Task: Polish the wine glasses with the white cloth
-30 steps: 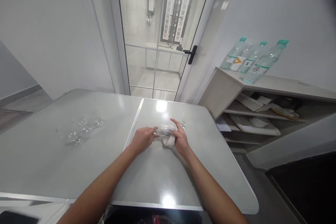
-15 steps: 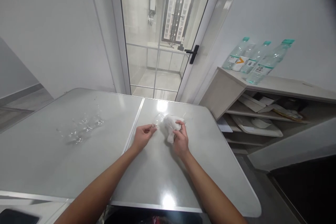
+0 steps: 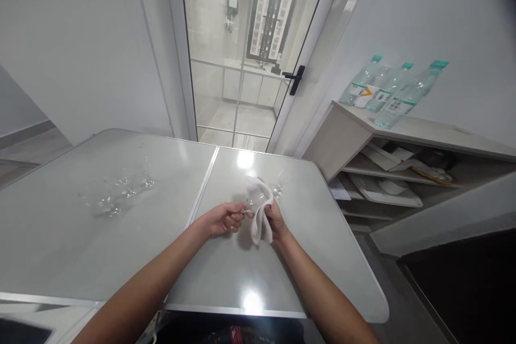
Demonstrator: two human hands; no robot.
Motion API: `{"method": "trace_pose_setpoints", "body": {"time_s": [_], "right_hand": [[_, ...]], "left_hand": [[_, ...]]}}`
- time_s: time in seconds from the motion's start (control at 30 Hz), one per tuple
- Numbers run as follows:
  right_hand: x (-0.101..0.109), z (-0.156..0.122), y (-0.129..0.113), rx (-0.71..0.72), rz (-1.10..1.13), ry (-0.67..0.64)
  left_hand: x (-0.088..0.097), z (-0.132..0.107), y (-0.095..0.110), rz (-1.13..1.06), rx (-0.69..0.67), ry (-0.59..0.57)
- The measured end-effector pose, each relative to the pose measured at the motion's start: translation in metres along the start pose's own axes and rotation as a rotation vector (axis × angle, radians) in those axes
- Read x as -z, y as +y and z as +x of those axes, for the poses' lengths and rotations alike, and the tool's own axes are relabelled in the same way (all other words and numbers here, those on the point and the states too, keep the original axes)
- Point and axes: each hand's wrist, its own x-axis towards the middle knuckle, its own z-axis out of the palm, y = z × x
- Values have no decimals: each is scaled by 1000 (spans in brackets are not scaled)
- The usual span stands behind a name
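Note:
My left hand is closed, pinching the thin stem of a clear stemmed glass. The bowl of the glass points away to the right and rests against a white cloth. My right hand is closed on the cloth, which wraps around the bowl and hangs down in a fold over the table. Part of the right hand is hidden behind the cloth. Just beyond it, another clear glass is on the table.
A cluster of several clear glasses is on the left half of the pale table. To the right, a shelf unit carries plastic bottles. A glass door stands behind the table.
The glass and cloth have come together, and the cloth has opened out from a bunched shape around the bowl. My left hand has moved right, towards the right hand.

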Motion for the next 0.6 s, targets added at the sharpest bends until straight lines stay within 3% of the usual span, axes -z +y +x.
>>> {"method": "trace_pose_setpoints", "body": {"time_s": [0.13,0.33,0.6], "right_hand": [[3,1,8,2,137,-107],[3,5,1,-97,50,-95],[-7,6,8,111,104,108]], "left_hand": [[-3,3,-3,25,-12,-15],[-9,0,0,328,-285,123],[-6,3,-2,584,-398,228]]}}
